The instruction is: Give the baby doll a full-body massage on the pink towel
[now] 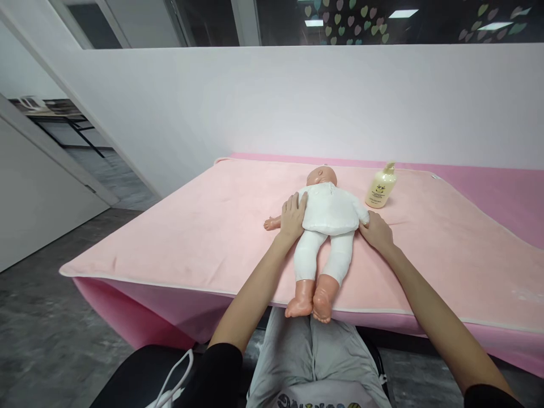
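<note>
Baby doll (329,209): in white top and leggings, lying on the pale pink blanket (204,226), head toward the wall (340,107), bare feet at the blanket's near edge.
Left hand (293,217): open, laid along the doll's side, fingers extended; one bare doll arm juts out beyond it.
Right hand (377,231): fingers curled at the opposite sleeve's end; cannot tell whether gripping.
Pump bottle (381,187): pale yellow, upright on the blanket, just beyond the right hand.
Under-cover (505,198): deeper pink, showing past the blanket.
</note>
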A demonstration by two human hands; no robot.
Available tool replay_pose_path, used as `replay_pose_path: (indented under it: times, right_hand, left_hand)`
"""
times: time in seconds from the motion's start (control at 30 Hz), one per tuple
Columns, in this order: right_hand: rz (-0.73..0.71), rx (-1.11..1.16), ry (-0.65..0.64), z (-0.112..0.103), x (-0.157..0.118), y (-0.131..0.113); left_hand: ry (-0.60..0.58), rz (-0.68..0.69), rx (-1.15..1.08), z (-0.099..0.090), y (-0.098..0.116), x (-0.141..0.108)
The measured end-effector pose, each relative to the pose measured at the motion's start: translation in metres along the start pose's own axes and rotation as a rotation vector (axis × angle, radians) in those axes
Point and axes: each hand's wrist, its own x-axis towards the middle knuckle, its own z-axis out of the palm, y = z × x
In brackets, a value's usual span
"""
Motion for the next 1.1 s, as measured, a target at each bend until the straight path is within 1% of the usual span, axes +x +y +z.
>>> replay_pose_path:
  times: [0.1,0.17,0.23,0.3,0.4,0.5,0.57,0.67,0.73,0.8,0.87,0.93,1.1]
  right_hand:
    - [0.0,-0.03,0.059,0.001,-0.001,-0.003]
    - [-0.018,-0.017,0.139,0.0,-0.002,-0.006]
    - [-0.075,0.028,0.23,-0.002,-0.005,-0.01]
    - [-0.179,0.09,0.279,-0.005,-0.009,-0.015]
    - [-0.362,0.191,0.283,-0.007,-0.017,-0.023]
    - [-0.492,0.265,0.27,-0.007,-0.025,-0.03]
    - [-0.534,0.281,0.25,-0.007,-0.028,-0.033]
    - [-0.558,0.304,0.219,-0.005,-0.029,-0.034]
    - [-0.614,0.362,0.235,-0.001,-0.027,-0.033]
    - [-0.671,0.433,0.279,0.003,-0.024,-0.033]
    - [-0.666,0.482,0.324,0.008,-0.021,-0.034]
    - [-0.621,0.51,0.354,0.012,-0.018,-0.036]
    - [-0.572,0.56,0.376,0.017,-0.016,-0.04]
  left_hand:
    - [0.056,0.107,-0.048,-0.003,0.003,0.0]
    - [0.083,0.162,-0.072,-0.006,0.003,0.0]
    - [0.082,0.18,-0.087,-0.01,0.001,0.001]
    - [0.065,0.167,-0.111,-0.015,-0.001,0.002]
    - [0.068,0.106,-0.173,-0.019,-0.004,0.004]
    - [0.094,0.061,-0.237,-0.02,-0.004,0.004]
    - [0.105,0.065,-0.267,-0.019,-0.003,0.004]
    - [0.121,0.081,-0.312,-0.017,-0.002,0.004]
    - [0.132,0.093,-0.352,-0.014,-0.001,0.004]
    - [0.148,0.112,-0.393,-0.012,0.0,0.004]
    - [0.168,0.134,-0.427,-0.012,0.002,0.004]
    - [0.178,0.154,-0.458,-0.013,0.005,0.004]
    - [0.132,0.207,-0.534,-0.018,0.014,0.003]
